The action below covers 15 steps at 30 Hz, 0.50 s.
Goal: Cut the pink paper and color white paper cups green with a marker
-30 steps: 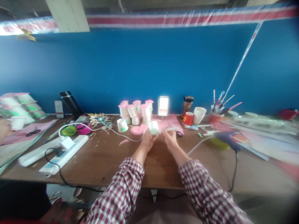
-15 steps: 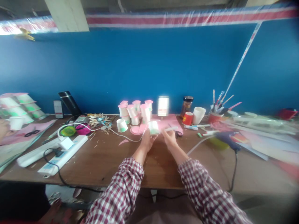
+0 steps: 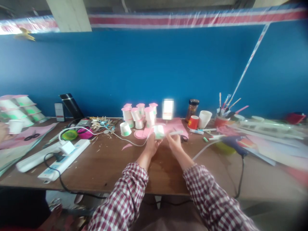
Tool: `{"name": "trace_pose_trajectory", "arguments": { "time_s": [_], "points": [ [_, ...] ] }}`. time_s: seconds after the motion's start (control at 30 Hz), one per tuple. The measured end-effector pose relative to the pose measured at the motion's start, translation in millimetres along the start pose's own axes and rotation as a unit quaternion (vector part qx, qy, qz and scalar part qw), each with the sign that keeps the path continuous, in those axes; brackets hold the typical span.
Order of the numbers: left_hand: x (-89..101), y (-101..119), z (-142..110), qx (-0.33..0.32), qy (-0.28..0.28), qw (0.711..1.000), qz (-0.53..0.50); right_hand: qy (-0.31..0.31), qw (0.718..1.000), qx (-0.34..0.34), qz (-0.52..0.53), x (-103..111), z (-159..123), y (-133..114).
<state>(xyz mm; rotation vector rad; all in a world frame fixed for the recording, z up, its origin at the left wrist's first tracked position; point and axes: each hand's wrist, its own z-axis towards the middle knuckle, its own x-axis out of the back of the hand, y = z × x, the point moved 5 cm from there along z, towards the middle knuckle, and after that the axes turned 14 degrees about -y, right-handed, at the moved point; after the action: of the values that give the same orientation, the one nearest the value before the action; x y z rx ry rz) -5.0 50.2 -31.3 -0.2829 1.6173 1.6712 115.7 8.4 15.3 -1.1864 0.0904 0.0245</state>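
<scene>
Over the middle of the table, my left hand (image 3: 151, 144) is closed on a white paper cup (image 3: 158, 131) with green marks on its side. My right hand (image 3: 175, 142) pinches a white marker pen (image 3: 176, 132), its tip end pointing toward the cup. Beneath and behind my hands lies pink paper (image 3: 181, 125); black scissors (image 3: 184, 138) rest just right of my right hand. Left of the held cup stands another upside-down cup (image 3: 125, 129) with green on it. Behind it rises a group of stacked cups (image 3: 138, 117) topped with pink paper pieces.
A power strip (image 3: 64, 162) with cables lies at left, near a co-worker's hand (image 3: 3, 131) holding a cup. At right are a red cup (image 3: 193, 122), a white cup (image 3: 205, 119), a brush holder (image 3: 221, 121) and a glue gun (image 3: 234, 144). A white cable (image 3: 130, 141) crosses behind my left hand.
The cup in my left hand has turned slightly, and the pen in my right hand has shifted a little. Everything else on the table looks the same.
</scene>
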Motion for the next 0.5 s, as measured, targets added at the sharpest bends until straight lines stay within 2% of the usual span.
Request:
{"name": "trace_pose_trajectory", "arguments": {
  "time_s": [0.5],
  "points": [
    [-6.1, 4.2, -2.3, 0.010, 0.028, 0.999, -0.031, -0.014, 1.000, -0.016, 0.012, -2.1, -0.8, 1.3]
  ]
}}
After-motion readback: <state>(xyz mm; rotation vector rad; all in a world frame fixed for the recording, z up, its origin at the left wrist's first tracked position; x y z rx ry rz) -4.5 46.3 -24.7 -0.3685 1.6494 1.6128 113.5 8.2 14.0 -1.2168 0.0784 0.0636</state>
